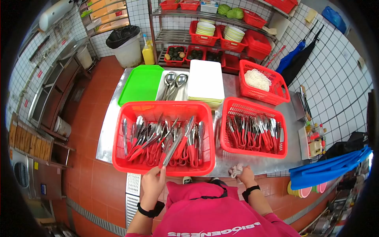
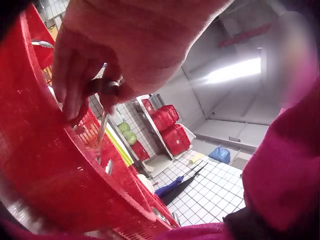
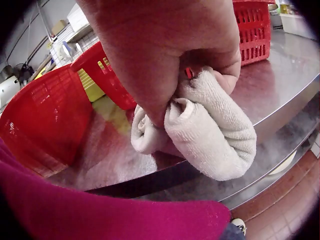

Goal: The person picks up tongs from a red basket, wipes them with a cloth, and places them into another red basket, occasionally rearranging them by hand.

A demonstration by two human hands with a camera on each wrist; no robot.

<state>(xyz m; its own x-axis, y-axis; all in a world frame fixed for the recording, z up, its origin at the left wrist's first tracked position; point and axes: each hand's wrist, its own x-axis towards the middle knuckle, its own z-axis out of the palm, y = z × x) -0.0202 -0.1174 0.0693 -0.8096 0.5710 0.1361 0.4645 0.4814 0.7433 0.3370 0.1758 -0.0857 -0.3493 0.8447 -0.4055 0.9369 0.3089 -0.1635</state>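
Note:
My left hand (image 1: 153,184) grips a pair of tongs (image 1: 172,151) by its red handle at the front rim of the left red basket (image 1: 164,171). The metal arms point up and away over several more red-handled tongs (image 1: 147,147) heaped inside. In the left wrist view the fingers (image 2: 75,90) curl beside the basket wall, and the hand hides most of the tongs. My right hand (image 1: 247,176) holds a folded white cloth (image 3: 210,137) over the table's front edge. Near it, the right red basket (image 1: 252,153) contains several more red-handled tongs (image 1: 254,132).
Behind the baskets on the steel table (image 1: 106,138) are a green tray (image 1: 140,85), large metal spoons (image 1: 175,85) and a stack of white trays (image 1: 206,79). Another red basket (image 1: 284,94) with white netting stands back right. Bottles (image 1: 316,132) crowd the right end.

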